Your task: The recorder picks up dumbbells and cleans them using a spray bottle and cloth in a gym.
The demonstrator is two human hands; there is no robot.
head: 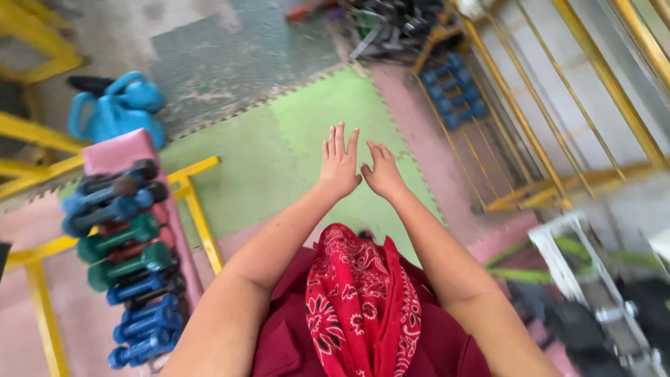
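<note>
Both my arms reach straight out in front of me over a green foam floor mat point(279, 146). My left hand point(339, 162) is flat with its fingers spread and holds nothing. My right hand point(382, 171) is next to it, fingers apart, and its thumb side touches the left hand. A red patterned bandana point(363, 300) hangs from my chest over a dark red shirt point(286, 342).
A yellow rack point(199, 223) at the left carries several blue, green and black dumbbells point(125, 244) on a pink pad. Blue kettlebells point(115, 108) stand behind it. Another yellow rack point(530, 139) with blue dumbbells point(453, 94) stands at the right. Pink mats border the green one.
</note>
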